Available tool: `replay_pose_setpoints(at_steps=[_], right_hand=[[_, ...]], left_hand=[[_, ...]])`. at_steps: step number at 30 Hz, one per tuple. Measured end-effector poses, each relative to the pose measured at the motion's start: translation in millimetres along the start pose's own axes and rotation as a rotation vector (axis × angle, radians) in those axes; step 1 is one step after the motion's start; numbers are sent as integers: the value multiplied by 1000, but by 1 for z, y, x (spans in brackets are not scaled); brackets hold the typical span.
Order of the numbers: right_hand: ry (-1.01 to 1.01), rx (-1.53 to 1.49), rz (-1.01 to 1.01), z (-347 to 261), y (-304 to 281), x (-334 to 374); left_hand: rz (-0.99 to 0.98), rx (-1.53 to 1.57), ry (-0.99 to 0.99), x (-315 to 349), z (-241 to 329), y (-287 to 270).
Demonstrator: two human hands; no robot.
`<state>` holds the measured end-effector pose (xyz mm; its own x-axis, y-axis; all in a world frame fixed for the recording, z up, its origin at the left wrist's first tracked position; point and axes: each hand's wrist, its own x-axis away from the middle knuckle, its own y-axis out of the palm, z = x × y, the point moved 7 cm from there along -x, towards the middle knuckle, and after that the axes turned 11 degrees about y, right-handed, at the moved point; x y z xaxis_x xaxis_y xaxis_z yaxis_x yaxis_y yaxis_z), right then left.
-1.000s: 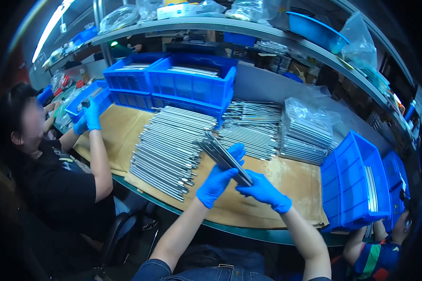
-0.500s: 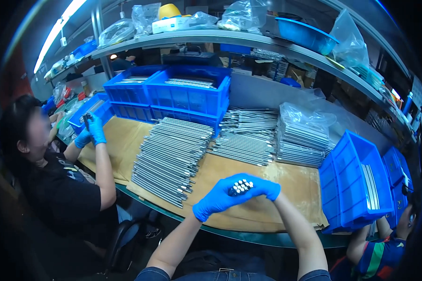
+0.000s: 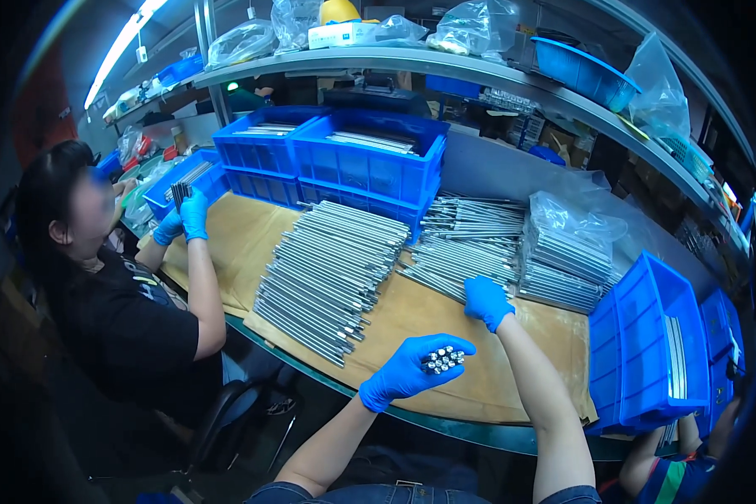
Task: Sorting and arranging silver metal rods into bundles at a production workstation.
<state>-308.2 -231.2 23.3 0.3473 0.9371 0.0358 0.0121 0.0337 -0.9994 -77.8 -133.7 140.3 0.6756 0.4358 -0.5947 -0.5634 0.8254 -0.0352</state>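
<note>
My left hand [image 3: 406, 373], in a blue glove, is closed round a bundle of metal rods [image 3: 443, 360], held above the near edge of the table. The rods' round ends point up at me. My right hand [image 3: 487, 302], gloved the same, reaches to the near ends of a loose layer of metal rods [image 3: 459, 260]. Its fingers are bent down and together at those ends; whatever is between them is hidden. Left of it lies a broad, even spread of metal rods [image 3: 332, 273] on the brown paper [image 3: 412, 328].
Clear plastic bags of rods [image 3: 565, 252] lie at the back right. Blue bins [image 3: 361, 172] with rods stand stacked behind; another tilted blue bin [image 3: 638, 353] is at right. A co-worker [image 3: 126, 294] at left holds rods; another person [image 3: 689, 470] is at lower right. A shelf [image 3: 445, 63] crosses above.
My right hand has left the bundle beside my left hand and moved away to the loose rods. My left hand keeps the bundle. The whole view has shifted slightly.
</note>
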Motion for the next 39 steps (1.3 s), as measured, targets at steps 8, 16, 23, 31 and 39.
replay_pose_setpoints(at_steps=[8, 16, 23, 31, 39], right_hand=[[-11, -88, -47, -9, -11, 17], [66, -63, -33, -28, -12, 29], [52, -66, 171, -28, -1, 39], [-29, -300, 7, -11, 3, 78], [96, -1287, -287, -50, -27, 122]], left_hand=[[-20, -42, 39, 15, 8, -5], [34, -69, 18, 30, 6, -19], [92, 24, -14, 34, -1, -19], [222, 125, -176, 34, -12, -30], [369, -63, 58, 3, -22, -61]])
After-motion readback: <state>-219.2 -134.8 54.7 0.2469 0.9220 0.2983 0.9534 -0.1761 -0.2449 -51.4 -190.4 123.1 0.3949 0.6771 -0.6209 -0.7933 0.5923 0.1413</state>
